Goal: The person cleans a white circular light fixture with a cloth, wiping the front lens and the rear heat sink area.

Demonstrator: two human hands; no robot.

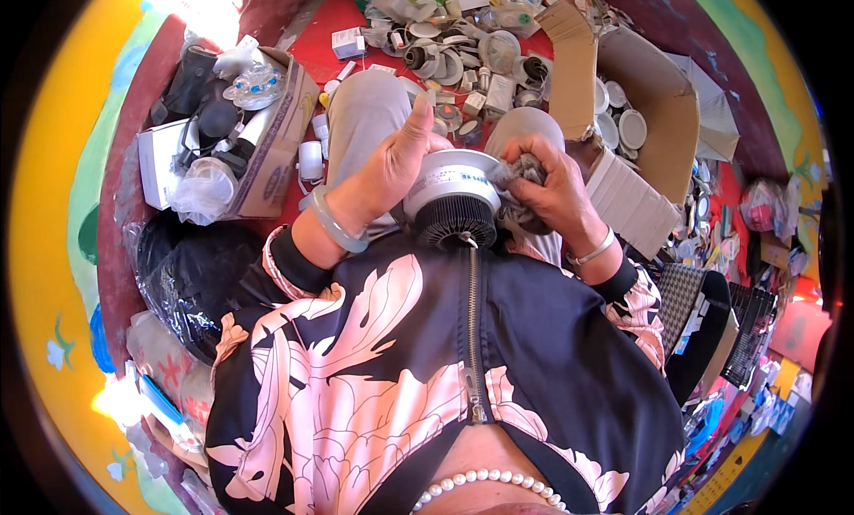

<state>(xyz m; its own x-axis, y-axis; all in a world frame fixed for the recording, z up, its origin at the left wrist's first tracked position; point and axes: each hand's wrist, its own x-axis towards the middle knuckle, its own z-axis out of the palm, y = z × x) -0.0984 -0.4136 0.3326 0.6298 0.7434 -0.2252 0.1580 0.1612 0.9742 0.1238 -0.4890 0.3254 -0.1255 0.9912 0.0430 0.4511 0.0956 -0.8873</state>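
Note:
My left hand (391, 164) grips a round lamp fitting (454, 199) by its white rim, thumb up. The fitting has a white metal ring above and a black finned heat sink below, and sits over my lap. My right hand (551, 186) presses a grey cloth (525, 173) against the fitting's right side. A pale green bangle is on my left wrist, a silver one on my right.
Many similar white round fittings and small boxes (463, 52) lie scattered on the red floor ahead. An open cardboard box (267, 141) of black parts and plastic bags stands at left. A large cardboard box (640, 106) with white fittings is at right. Black plastic bags (187, 266) lie lower left.

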